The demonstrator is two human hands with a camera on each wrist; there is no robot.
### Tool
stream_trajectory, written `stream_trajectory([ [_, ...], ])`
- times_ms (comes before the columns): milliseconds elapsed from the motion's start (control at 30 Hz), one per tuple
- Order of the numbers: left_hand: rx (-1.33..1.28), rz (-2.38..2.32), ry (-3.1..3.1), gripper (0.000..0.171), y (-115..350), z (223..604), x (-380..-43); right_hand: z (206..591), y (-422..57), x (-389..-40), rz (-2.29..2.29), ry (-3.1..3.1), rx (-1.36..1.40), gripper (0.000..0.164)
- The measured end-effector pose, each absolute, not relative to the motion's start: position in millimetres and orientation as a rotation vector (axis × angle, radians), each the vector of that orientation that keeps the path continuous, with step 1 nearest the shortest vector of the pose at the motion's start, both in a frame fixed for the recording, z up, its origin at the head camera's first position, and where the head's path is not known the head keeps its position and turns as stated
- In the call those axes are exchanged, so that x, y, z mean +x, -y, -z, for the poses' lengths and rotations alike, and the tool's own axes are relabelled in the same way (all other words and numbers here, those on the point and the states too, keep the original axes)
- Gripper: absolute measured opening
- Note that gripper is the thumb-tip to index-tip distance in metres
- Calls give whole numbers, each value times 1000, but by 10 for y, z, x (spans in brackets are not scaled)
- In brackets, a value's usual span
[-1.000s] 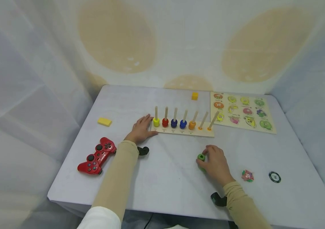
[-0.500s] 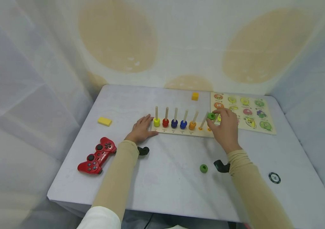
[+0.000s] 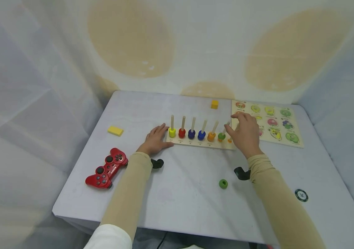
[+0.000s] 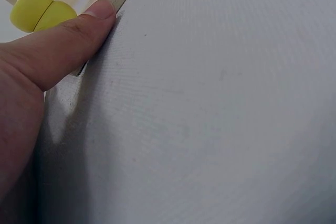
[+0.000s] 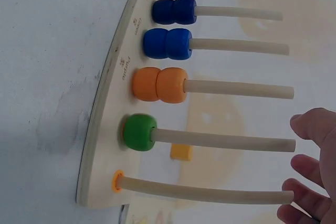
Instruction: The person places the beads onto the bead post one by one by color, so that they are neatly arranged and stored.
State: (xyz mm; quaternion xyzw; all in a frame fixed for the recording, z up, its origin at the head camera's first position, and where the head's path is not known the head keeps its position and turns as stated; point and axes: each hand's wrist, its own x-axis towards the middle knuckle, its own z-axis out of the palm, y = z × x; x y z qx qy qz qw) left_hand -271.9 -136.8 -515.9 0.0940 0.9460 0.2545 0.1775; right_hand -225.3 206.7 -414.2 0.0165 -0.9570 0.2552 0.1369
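Note:
A wooden peg board (image 3: 203,144) stands mid-table, its upright pegs carrying yellow, red, dark blue, blue and orange beads in pairs. One green bead (image 5: 139,132) sits low on the second peg from the right end; the end peg (image 5: 210,191) bears no bead. My left hand (image 3: 155,140) rests at the board's left end, fingers extended, thumb along its front edge beside the yellow beads (image 4: 39,9). Near the tops of the two rightmost pegs, my right hand (image 3: 246,135) has its fingers parted and holds nothing. Another green bead (image 3: 223,184) lies on the tablecloth nearer me.
A fruit picture board (image 3: 289,119) lies behind the right hand. A red game controller (image 3: 106,168) and a yellow block (image 3: 115,130) are on the left. An orange-yellow cube (image 3: 214,104) stands at the back, a poker chip (image 3: 301,195) at right.
My right hand carried a green bead from the near tablecloth to the board and let it go on the second peg from the right. The left hand has stayed in place.

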Motion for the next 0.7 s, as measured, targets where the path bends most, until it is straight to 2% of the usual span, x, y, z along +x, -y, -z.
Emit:
stream_trajectory([
  [233,271,-696,-2687,90,1352,5158,-2722,4184,-2133,-2149,-785,2655,83,37],
  [433,280,-694,-2686,90,1364,5175,-2730,4422,-2216,-1761,-884,2693,197,30],
  [700,270,-713,-2669,91,1409,5142,-2730,5039,-2308,-1149,-1013,3022,545,45],
])
